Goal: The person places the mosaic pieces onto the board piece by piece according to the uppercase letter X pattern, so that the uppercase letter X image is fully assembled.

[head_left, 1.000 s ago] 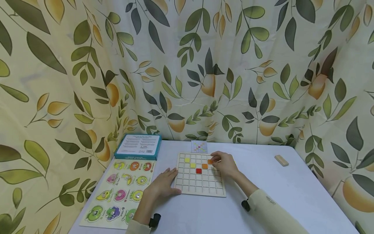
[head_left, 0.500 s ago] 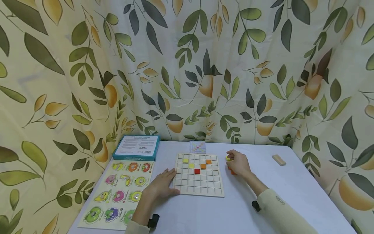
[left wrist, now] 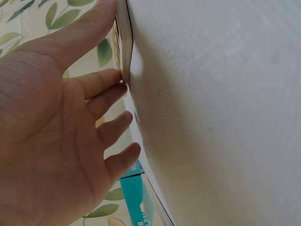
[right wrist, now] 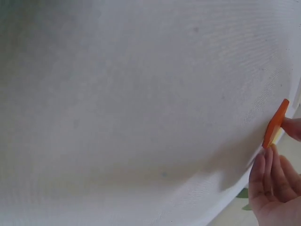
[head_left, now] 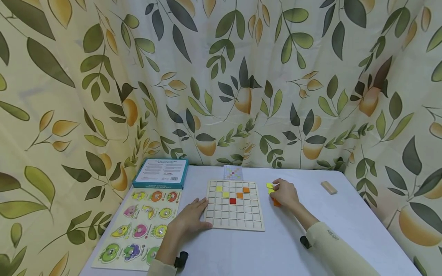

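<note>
A pale wooden grid board [head_left: 235,215] lies on the table, with two yellow tiles [head_left: 225,194], two orange tiles [head_left: 239,195] and one red tile [head_left: 233,201] in its cells. Along its left edge rests my left hand [head_left: 190,217], fingers extended and thumb at the near left corner; the left wrist view shows the fingertips against the board's edge [left wrist: 123,47]. My right hand [head_left: 284,193] is over loose yellow tiles [head_left: 269,186] and orange tiles [head_left: 276,203] right of the board. Thumb and fingertips are at an orange tile [right wrist: 276,123] in the right wrist view; whether they grip it I cannot tell.
Behind the board lies a small pattern card [head_left: 233,172]. To the left are a fruit puzzle board [head_left: 129,222] and a teal-edged box [head_left: 160,173]. A small wooden block [head_left: 329,188] sits at the far right. A leaf-print curtain [head_left: 221,96] encloses the table.
My right hand has let go of an orange tile in the upper right of the grid and moved right to the loose tiles. My left hand stays at the board's edge.
</note>
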A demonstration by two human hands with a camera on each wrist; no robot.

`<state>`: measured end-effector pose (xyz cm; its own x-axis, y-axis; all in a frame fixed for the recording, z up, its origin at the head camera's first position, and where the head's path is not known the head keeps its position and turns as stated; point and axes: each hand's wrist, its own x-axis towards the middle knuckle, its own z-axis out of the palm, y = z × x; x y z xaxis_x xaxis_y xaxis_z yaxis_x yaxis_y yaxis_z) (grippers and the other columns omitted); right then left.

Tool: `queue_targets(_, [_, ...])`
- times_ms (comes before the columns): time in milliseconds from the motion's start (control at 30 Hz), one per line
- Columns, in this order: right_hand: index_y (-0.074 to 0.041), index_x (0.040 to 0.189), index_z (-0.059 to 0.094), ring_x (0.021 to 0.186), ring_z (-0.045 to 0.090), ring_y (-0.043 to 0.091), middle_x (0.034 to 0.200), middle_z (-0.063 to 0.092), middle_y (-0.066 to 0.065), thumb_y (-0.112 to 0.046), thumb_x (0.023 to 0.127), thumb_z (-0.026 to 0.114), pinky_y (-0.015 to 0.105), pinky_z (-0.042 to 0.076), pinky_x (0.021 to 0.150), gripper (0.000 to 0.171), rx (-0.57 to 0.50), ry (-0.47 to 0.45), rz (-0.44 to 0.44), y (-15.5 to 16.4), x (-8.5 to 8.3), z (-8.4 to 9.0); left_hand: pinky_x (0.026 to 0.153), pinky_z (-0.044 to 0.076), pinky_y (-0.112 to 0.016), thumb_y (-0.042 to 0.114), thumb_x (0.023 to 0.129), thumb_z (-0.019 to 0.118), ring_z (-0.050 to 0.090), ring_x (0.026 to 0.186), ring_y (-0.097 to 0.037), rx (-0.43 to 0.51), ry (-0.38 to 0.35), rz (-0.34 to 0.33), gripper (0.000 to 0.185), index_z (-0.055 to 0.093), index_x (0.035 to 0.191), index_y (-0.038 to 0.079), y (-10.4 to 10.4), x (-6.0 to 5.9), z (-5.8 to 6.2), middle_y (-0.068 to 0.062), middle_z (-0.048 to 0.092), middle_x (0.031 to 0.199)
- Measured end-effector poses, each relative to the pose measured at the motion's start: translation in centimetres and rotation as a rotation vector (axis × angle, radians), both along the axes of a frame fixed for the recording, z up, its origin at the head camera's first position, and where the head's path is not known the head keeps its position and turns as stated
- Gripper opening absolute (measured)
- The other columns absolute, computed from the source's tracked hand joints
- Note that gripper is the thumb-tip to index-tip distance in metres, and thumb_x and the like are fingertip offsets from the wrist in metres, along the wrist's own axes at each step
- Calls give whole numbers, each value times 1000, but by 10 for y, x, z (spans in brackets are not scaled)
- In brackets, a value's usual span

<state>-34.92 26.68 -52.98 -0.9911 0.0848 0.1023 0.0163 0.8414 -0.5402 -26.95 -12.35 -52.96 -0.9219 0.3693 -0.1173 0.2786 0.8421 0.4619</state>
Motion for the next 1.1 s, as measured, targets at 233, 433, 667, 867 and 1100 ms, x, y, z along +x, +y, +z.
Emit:
queue_targets(233, [3,128,65,86,69,29,94,76,11,-11,79,84,44,57,77,54,-25,8,4,3,0,-1,125,27,-57,48,84,84,24,158,-34,-6,1,-2,94,44,159,10,0,-1,0,-5,38,167])
queue_targets(433, [2,129,65,88,71,29,92,77,10,-12,78,86,50,57,83,57,-30,54,27,5,-1,-2,126,26,-58,47,84,85,24,158,-34,2,-2,-12,93,44,159,9,0,-1,2,-6,37,168])
queue_targets(667, [1,129,66,87,71,27,90,77,7,-12,79,86,48,58,82,56,-40,72,35,4,-2,-2,125,28,-58,48,83,85,24,158,-34,-11,0,1,95,44,159,11,1,0,3,-5,37,168])
queue_targets(867, [-1,128,68,86,73,27,92,78,9,-14,78,87,49,58,84,54,-65,127,65,1,1,2,125,27,-58,48,84,85,24,158,-34,-13,3,0,94,44,159,10,1,0,3,-5,37,168])
queue_targets(1100, [-1,128,67,83,75,22,92,78,9,-13,78,87,45,60,81,55,-101,129,91,-8,8,7,126,26,-57,48,84,84,23,159,-32,-17,-7,10,94,43,160,12,1,-1,1,-3,36,168])
